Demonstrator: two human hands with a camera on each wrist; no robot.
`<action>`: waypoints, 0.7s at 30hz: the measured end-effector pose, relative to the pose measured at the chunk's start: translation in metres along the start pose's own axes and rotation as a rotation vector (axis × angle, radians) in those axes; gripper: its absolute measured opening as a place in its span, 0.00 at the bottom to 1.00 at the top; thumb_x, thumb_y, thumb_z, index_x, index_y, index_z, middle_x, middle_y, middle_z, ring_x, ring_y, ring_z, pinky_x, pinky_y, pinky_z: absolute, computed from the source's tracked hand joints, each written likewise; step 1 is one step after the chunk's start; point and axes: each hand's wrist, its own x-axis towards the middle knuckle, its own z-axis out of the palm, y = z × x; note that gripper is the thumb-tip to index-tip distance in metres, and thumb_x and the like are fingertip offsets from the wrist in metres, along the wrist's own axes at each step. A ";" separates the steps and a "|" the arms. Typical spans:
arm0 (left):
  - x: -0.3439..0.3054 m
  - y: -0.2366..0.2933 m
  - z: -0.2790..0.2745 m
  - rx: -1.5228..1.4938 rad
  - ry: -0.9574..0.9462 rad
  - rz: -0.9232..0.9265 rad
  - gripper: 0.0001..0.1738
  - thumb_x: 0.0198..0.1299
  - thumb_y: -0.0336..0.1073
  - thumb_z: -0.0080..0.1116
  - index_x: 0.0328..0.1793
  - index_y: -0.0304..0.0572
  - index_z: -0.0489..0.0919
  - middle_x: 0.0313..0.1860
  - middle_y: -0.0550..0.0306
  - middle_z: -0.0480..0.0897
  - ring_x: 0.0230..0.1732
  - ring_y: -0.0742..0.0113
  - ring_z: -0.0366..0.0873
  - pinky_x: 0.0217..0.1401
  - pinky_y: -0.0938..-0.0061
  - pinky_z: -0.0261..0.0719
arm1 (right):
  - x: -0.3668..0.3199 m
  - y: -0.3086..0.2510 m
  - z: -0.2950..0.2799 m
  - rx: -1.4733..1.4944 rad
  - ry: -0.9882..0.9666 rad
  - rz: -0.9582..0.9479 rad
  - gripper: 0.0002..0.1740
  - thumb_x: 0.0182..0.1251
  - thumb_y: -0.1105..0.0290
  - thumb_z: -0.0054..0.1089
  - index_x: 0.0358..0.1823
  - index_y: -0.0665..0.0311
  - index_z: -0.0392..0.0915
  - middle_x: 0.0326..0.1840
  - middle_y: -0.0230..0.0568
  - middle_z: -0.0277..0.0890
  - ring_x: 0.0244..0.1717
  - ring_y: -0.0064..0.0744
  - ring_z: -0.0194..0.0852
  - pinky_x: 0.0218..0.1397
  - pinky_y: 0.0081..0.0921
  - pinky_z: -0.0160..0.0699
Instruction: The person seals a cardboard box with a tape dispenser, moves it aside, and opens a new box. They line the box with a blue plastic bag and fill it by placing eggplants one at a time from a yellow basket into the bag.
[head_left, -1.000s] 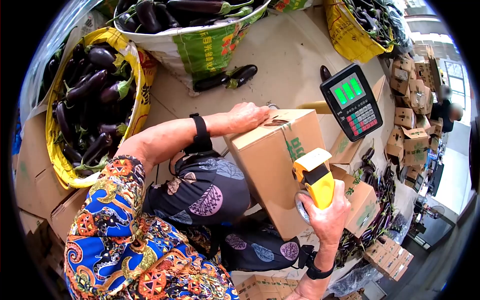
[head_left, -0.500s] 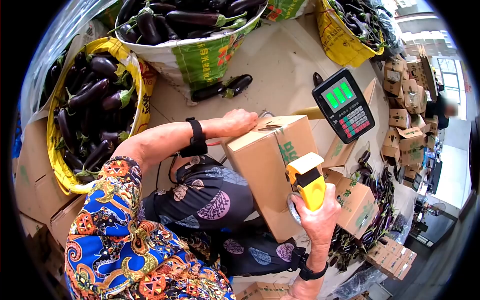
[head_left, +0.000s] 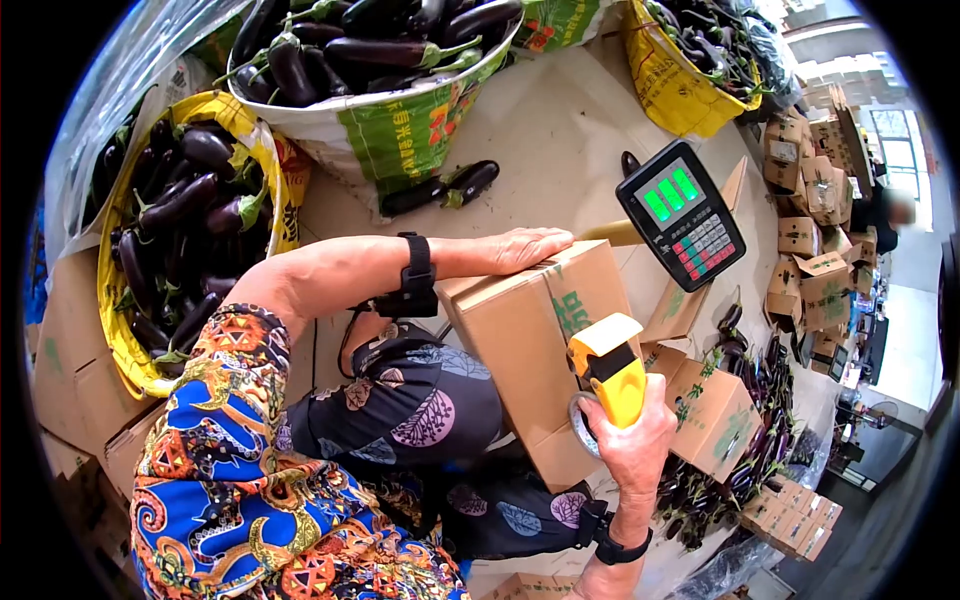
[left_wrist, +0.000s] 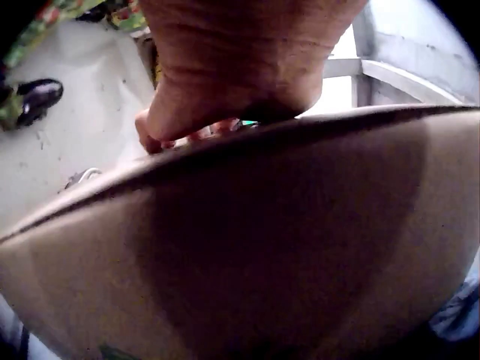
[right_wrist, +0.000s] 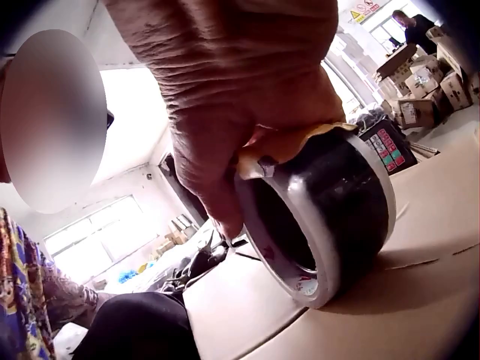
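The right hand (head_left: 640,432), clamped round the dispenser (head_left: 622,392), is holding the tape roll (right_wrist: 351,214) against the box (head_left: 515,360) at its nearer end, while the box's length is running away toward the left hand (head_left: 520,251), which is resting, fingers extended, on the far end.

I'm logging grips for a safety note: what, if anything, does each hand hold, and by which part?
The right hand grips the yellow tape dispenser by the end beside its tape roll. The left hand rests atop the carton, apparently gripping nothing.
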 end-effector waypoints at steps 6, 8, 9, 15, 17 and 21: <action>0.011 0.101 0.028 0.514 0.126 0.009 0.30 0.74 0.54 0.45 0.74 0.44 0.67 0.61 0.33 0.77 0.66 0.39 0.74 0.70 0.53 0.70 | -0.001 -0.003 0.000 -0.020 -0.012 -0.015 0.31 0.48 0.61 0.80 0.43 0.65 0.66 0.30 0.60 0.79 0.35 0.67 0.80 0.37 0.52 0.79; 0.012 0.112 0.029 0.684 0.054 -0.148 0.30 0.72 0.53 0.50 0.72 0.45 0.66 0.57 0.32 0.78 0.62 0.34 0.75 0.65 0.48 0.74 | 0.000 -0.004 0.000 -0.071 -0.004 -0.045 0.31 0.48 0.61 0.80 0.43 0.65 0.66 0.32 0.62 0.79 0.36 0.68 0.80 0.38 0.53 0.80; 0.012 0.116 0.031 0.760 0.061 -0.150 0.28 0.71 0.53 0.51 0.70 0.46 0.67 0.55 0.34 0.79 0.58 0.33 0.78 0.61 0.47 0.76 | 0.001 -0.009 -0.001 -0.073 -0.016 -0.043 0.31 0.48 0.61 0.80 0.43 0.65 0.65 0.34 0.63 0.80 0.38 0.68 0.80 0.40 0.53 0.80; 0.007 0.117 0.028 1.106 0.023 -0.101 0.24 0.69 0.52 0.49 0.66 0.53 0.68 0.45 0.42 0.84 0.41 0.36 0.85 0.41 0.47 0.85 | -0.008 -0.008 -0.006 -0.109 -0.030 -0.088 0.30 0.49 0.62 0.80 0.44 0.65 0.67 0.40 0.60 0.81 0.41 0.64 0.82 0.42 0.51 0.82; 0.006 0.125 0.029 1.108 0.032 -0.132 0.24 0.70 0.51 0.48 0.68 0.54 0.67 0.42 0.42 0.84 0.41 0.36 0.84 0.43 0.46 0.83 | -0.026 0.004 -0.010 -0.088 0.005 -0.100 0.31 0.49 0.62 0.80 0.44 0.65 0.66 0.35 0.61 0.81 0.39 0.66 0.81 0.40 0.51 0.82; 0.003 0.121 0.024 1.211 0.028 -0.058 0.23 0.72 0.51 0.45 0.68 0.55 0.70 0.45 0.44 0.85 0.45 0.40 0.84 0.48 0.47 0.82 | -0.069 0.041 -0.025 -0.080 0.042 -0.048 0.31 0.48 0.61 0.81 0.44 0.64 0.68 0.36 0.57 0.80 0.39 0.64 0.81 0.40 0.48 0.82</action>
